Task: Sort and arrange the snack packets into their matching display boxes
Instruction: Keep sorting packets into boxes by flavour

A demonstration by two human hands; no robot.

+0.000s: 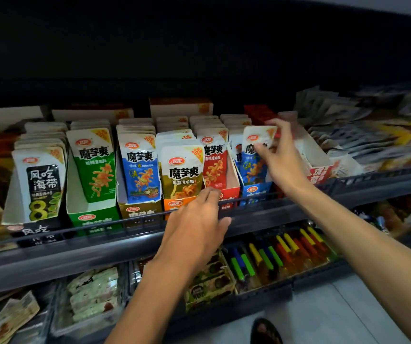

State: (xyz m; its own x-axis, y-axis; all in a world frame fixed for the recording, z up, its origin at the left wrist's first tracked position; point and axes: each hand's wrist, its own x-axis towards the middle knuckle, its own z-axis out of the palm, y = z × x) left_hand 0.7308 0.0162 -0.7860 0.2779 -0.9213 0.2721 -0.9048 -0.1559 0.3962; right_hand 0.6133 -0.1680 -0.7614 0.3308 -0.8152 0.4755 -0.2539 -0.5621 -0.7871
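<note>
Site: I see a shop | tiered railed shelves [50, 260] | branded display boxes [92, 219] packed with snack packets [95, 167]

Wire rail [115, 222] bars front; free above pkts [182, 170], gap in green box [74, 192].

Dark grey metal shelving unit [363, 192], viewed from the front and slightly above. The upper shelf [50, 266] has a broad front lip, with a thin wire rail [125, 220] running along its width. The lower shelf [224, 316] sits beneath it and is fitted with dark trays. Behind and above the upper shelf, a black back panel [174, 45] fills the top of the view in deep shadow. A pale strip [398, 3] crosses the top right corner. Pale grey floor tiles [348, 314], with a faint joint line, lie at lower right. The shelf fronts are lit from the viewer's side.
</note>
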